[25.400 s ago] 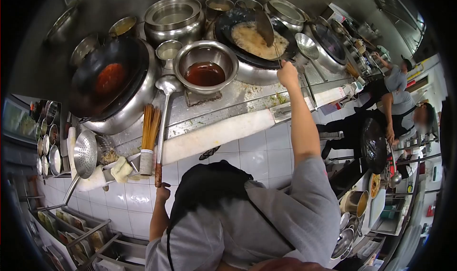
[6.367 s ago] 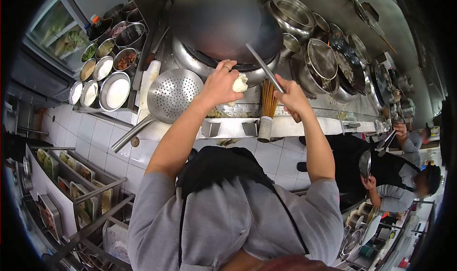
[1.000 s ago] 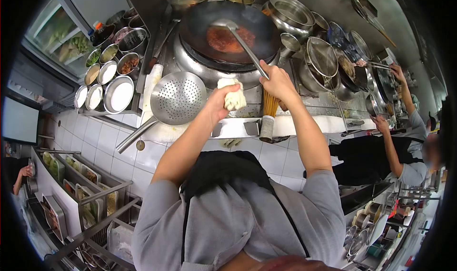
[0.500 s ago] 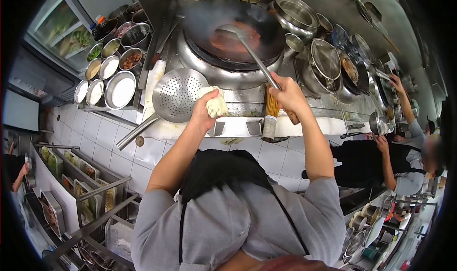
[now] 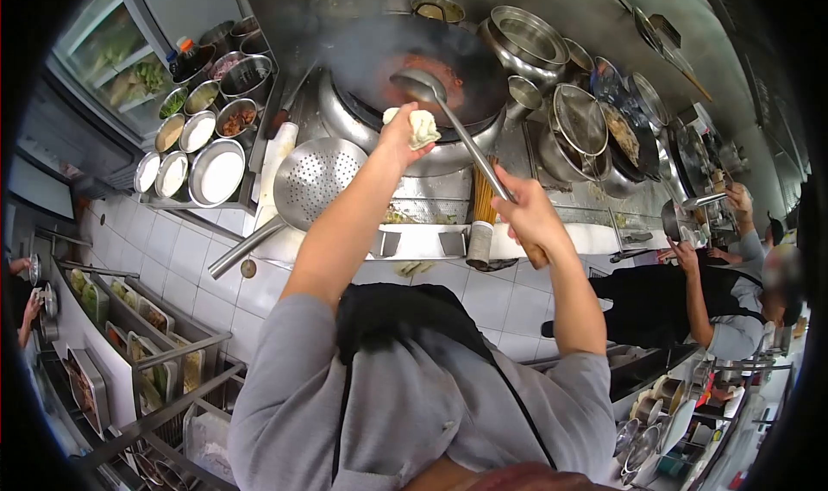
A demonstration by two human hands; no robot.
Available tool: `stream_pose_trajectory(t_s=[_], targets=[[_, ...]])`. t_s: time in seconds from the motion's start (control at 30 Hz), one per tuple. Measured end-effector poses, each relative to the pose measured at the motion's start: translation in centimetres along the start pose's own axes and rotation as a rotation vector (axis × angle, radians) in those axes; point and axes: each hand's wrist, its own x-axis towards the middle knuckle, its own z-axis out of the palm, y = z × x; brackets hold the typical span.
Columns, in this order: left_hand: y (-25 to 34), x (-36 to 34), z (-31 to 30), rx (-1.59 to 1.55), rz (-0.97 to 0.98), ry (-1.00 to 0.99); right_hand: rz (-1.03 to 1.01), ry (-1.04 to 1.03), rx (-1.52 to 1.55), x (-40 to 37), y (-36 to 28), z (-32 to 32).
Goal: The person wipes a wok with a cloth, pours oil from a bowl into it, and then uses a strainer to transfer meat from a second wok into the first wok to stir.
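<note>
A dark wok [image 5: 358, 94] sits on the round metal burner ring, steaming, with reddish food [image 5: 438, 67] in its bottom. My left hand [image 5: 398, 139] is closed around a folded pale cloth [image 5: 423, 127] right at the wok's near rim. In my right hand [image 5: 530, 205], the fingers wrap the long handle of a steel ladle [image 5: 466, 137], and its bowl hangs over the food. A perforated strainer [image 5: 319, 179] lies on the counter left of the wok, its handle toward me. Below my right hand is a bamboo brush [image 5: 483, 202].
Metal containers of ingredients [image 5: 216, 174] stand on a shelf at the left. Stacked pots [image 5: 528, 38] and a wire strainer on a pot [image 5: 580, 120] stand right of the wok. A co-worker [image 5: 690, 297] works at the far right. Rails with food trays [image 5: 159, 353] are at lower left.
My left hand has moved forward with the cloth, from beside the strainer to the wok's near rim. The ladle and my right hand have come slightly nearer to me.
</note>
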Motion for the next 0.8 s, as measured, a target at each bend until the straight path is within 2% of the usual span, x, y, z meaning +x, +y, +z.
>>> stream_pose_trajectory(t_s=[0.07, 0.13, 0.2, 0.33, 0.37, 0.47, 0.5, 0.6, 0.63, 0.67, 0.7, 0.73, 0.77, 0.8], targets=[[-0.4, 3.3, -0.4, 0.003, 0.007, 0.058, 0.053, -0.077, 0.026, -1.3, 0.3, -0.7], [-0.8, 0.3, 1.0, -0.067, 0.033, 0.19, 0.127, -0.153, 0.082, -2.0, -1.1, -2.4], [0.6, -2.8, 2.6, -0.065, 0.012, 0.101, 0.117, -0.186, 0.015, -2.7, -1.8, -4.0], [-0.4, -3.0, 2.6, -0.128, 0.008, 0.026, 0.062, -0.133, -0.202, -0.7, -2.3, -4.4], [-0.6, -3.6, 2.6, -0.115, 0.028, 0.066, 0.035, -0.114, -0.258, 0.4, -2.6, -4.1], [-3.6, -1.3, -0.6, -0.16, 0.212, -0.002, -0.037, -0.025, -0.332, 3.8, -1.4, -2.9], [-4.5, -1.2, -1.3, -0.176, 0.22, 0.019, -0.066, 0.016, -0.343, 4.6, -1.2, -3.0], [-7.0, -6.5, -2.6, -0.166, 0.106, 0.007, -0.153, 0.099, -0.285, 3.2, -1.9, -3.7], [-6.8, -9.4, -2.0, -0.113, 0.052, 0.036, -0.132, 0.122, -0.195, 1.7, -2.7, -3.7], [-5.5, -12.3, -0.4, -0.062, -0.002, 0.067, -0.128, 0.141, -0.235, 1.8, -1.5, -3.9], [-4.5, -12.8, 1.0, -0.133, 0.101, 0.009, -0.139, 0.168, -0.183, 1.5, -1.7, -3.7], [-3.2, -11.6, 1.7, -0.206, 0.084, -0.012, -0.132, 0.181, -0.131, 0.5, -1.8, -3.4], [-1.9, -9.8, 2.5, -0.189, 0.09, 0.041, -0.071, 0.199, -0.138, 0.5, -2.4, -3.3], [-1.4, -7.0, 2.5, -0.137, 0.057, 0.065, -0.091, 0.222, -0.165, 1.0, -2.3, -2.7]])
